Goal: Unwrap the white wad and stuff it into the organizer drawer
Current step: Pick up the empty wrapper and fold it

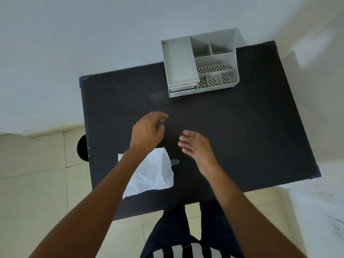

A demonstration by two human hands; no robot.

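Note:
A white crumpled sheet [154, 174] lies spread on the black table [242, 127], near its front left, partly under my left forearm. My left hand [147, 131] hovers above the table beyond the sheet, fingers loosely curled, holding nothing. My right hand [195, 144] hovers to the right of the sheet, fingers apart and empty. The grey organizer [200, 62] stands at the far edge of the table, its two small drawers [182, 90] at the front left shut.
The organizer has several open compartments with perforated floors. A small dark strip [175, 162] lies by the sheet's right edge. A wall runs behind the table, tiled floor lies to the left, and a wall socket [336, 227] shows at the lower right.

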